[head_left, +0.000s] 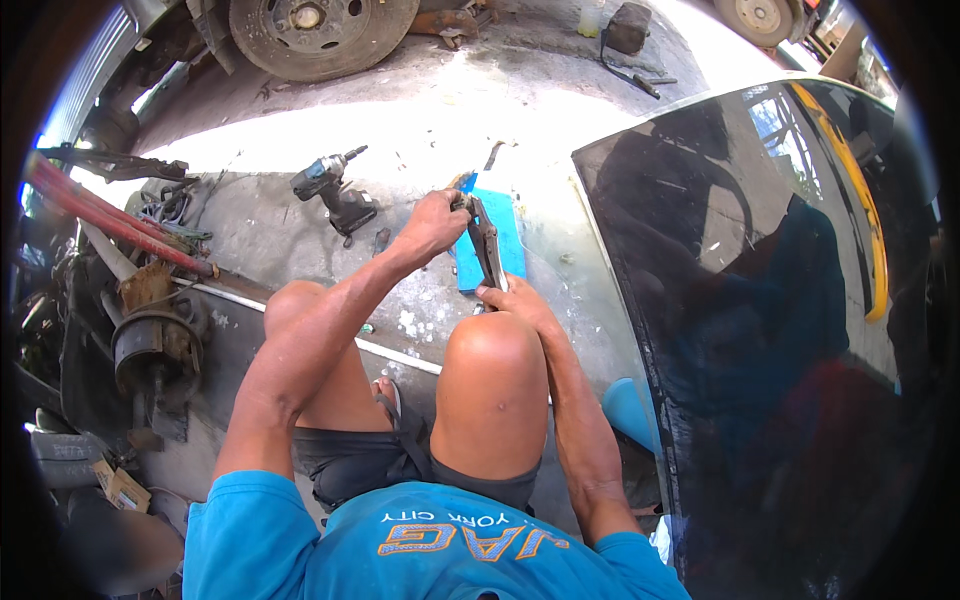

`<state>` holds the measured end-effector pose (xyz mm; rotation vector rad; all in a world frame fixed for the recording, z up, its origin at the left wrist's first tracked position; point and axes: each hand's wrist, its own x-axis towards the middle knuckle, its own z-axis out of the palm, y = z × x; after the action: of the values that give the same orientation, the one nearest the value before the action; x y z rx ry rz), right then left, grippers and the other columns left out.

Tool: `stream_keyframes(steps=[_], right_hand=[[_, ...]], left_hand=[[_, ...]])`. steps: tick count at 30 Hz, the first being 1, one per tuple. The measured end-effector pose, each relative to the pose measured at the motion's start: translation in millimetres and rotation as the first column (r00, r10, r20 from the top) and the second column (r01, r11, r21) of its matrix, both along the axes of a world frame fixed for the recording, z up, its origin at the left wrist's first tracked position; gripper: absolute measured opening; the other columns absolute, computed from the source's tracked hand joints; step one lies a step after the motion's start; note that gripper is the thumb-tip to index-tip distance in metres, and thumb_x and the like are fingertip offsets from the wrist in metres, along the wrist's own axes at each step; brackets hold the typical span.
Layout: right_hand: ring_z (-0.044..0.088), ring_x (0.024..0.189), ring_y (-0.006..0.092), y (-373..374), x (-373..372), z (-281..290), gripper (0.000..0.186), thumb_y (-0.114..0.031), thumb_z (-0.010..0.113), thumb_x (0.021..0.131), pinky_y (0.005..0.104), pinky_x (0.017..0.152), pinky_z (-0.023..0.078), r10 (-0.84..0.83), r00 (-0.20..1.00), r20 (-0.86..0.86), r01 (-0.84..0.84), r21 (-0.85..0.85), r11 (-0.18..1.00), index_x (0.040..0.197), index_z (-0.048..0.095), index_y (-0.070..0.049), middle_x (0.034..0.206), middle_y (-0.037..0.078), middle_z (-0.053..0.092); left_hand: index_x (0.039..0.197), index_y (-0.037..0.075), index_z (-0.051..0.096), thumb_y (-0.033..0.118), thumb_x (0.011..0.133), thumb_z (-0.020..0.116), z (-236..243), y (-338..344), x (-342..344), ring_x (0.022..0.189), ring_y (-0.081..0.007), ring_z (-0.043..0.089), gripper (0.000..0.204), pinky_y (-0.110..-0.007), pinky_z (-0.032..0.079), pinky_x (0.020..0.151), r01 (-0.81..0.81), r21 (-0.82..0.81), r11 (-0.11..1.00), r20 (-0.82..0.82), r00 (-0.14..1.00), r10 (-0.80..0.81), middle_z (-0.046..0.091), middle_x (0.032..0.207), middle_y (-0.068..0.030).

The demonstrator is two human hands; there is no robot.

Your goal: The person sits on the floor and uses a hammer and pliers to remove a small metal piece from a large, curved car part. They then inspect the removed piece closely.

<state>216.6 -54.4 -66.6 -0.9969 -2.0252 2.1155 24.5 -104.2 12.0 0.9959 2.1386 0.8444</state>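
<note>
Dark metal pliers [484, 243], which look like locking pliers, slant upright in front of my knees. My right hand [518, 304] is wrapped round their handles at the lower end. Up at the jaws, the fingers of my left hand [436, 222] are pinched together; a small piece at the fingertips is too small to name. Beneath the pliers a flat bright blue rectangular piece [508, 212] lies on the concrete. A cordless impact driver [340, 194] rests on the ground to the left of my left hand.
A large dark glass pane [690, 330] with a yellow strip [855, 190] takes up the right side. Red tubes [120, 222] and greasy metal parts [155, 350] crowd the left. A vehicle wheel [318, 35] stands at the far side, with a dark block [628, 28] to its right.
</note>
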Motion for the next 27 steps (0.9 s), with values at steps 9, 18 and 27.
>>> stream_keyframes(steps=[9, 18, 27], right_hand=[[0.058, 0.064, 0.0125, 7.6, -62.7, 80.1, 0.024, -0.017, 0.062, 0.091, 0.0296, 0.053, 0.046, -0.007, 0.999, -0.045, 0.002, -0.122, 0.992, 0.109, 0.058, -0.001, 0.073, 0.003, 0.057], [0.053, 0.061, 0.0138, 0.6, -112.2, 132.5, 0.036, -0.034, 0.069, 0.089, 0.0357, 0.055, 0.046, 0.025, 0.983, 0.181, -0.091, 0.365, 0.927, 0.085, 0.065, 0.001, 0.068, 0.006, 0.059], [0.062, 0.060, 0.0235, -1.5, -153.2, 146.7, 0.053, -0.043, 0.076, 0.082, 0.0413, 0.054, 0.049, 0.009, 0.974, 0.228, -0.108, 0.428, 0.897, 0.092, 0.066, 0.008, 0.071, 0.016, 0.065]], left_hand=[[0.119, -0.003, 0.066, 0.022, 0.095, 0.066, 31.0, -0.2, -59.1, 0.098, -0.0326, 0.070, 0.034, -0.041, 0.052, 0.088, -0.019, 0.449, 0.894, -0.284, 0.945, 0.163, 0.072, 0.106, -0.0217], [0.125, -0.004, 0.055, 0.025, 0.103, 0.055, 56.9, -7.2, -84.3, 0.087, -0.0312, 0.071, 0.036, -0.042, 0.052, 0.078, -0.133, 0.543, 0.829, -0.189, 0.943, 0.275, 0.072, 0.094, -0.0240], [0.118, 0.002, 0.057, 0.027, 0.103, 0.053, 30.4, 25.5, -140.9, 0.087, -0.0218, 0.064, 0.030, -0.037, 0.050, 0.078, -0.348, 0.606, 0.715, 0.220, 0.937, 0.270, 0.066, 0.103, -0.0128]])
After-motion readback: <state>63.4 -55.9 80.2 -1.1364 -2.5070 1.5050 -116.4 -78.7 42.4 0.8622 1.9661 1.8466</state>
